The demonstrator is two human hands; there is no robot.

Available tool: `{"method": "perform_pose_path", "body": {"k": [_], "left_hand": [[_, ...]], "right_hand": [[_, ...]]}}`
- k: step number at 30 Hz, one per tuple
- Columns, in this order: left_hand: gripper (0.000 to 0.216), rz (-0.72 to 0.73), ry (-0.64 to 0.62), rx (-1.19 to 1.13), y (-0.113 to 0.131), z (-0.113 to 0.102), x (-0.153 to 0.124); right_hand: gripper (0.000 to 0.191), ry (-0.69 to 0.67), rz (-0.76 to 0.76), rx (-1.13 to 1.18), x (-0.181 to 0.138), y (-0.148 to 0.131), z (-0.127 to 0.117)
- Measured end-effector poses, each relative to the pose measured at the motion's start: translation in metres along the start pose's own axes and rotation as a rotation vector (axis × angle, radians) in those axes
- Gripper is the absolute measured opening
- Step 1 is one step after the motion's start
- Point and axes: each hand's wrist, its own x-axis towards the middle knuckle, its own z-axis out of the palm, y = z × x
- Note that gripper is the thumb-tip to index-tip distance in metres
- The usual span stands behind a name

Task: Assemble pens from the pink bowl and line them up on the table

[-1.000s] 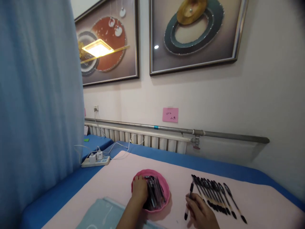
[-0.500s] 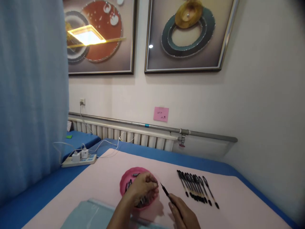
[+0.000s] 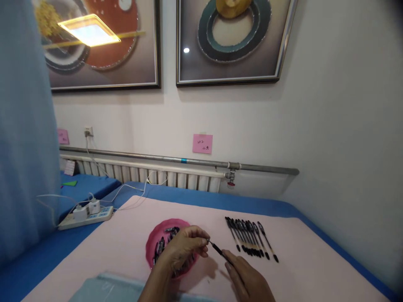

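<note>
Pen [image 3: 217, 249] slants in right hand [image 3: 247, 274]; points up-left toward left hand [image 3: 185, 246]

Front and centre, a pink note [image 3: 202, 144] on the wall [image 3: 330, 126] carried handwriting: "252" it seemed, up top, then a scrawl lower down that beat the eye! Off to the left edge, a second pink note [image 3: 62, 136], its writing too faint! Lower right, black pens [image 3: 261, 229] showed only tiny, unreadable marks!
</note>
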Motion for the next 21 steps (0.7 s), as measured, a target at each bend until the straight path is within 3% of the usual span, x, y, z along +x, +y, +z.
{"method": "perform_pose_path", "body": {"k": [9,15,21], "left_hand": [[0.014,-0.022,0.018,0.122,-0.014,-0.010,-0.002],[0.028,-0.012,0.127,-0.243,-0.020,-0.002,-0.002],[0.027,-0.021,0.176,-0.378,-0.027,0.004,-0.004]], "right_hand": [[0.033,-0.081,-0.093,-0.198,-0.002,-0.006,0.000],[0.021,0.108,-0.059,-0.021,0.005,-0.024,0.000],[0.014,0.197,-0.019,0.048,0.004,-0.034,0.010]]}}
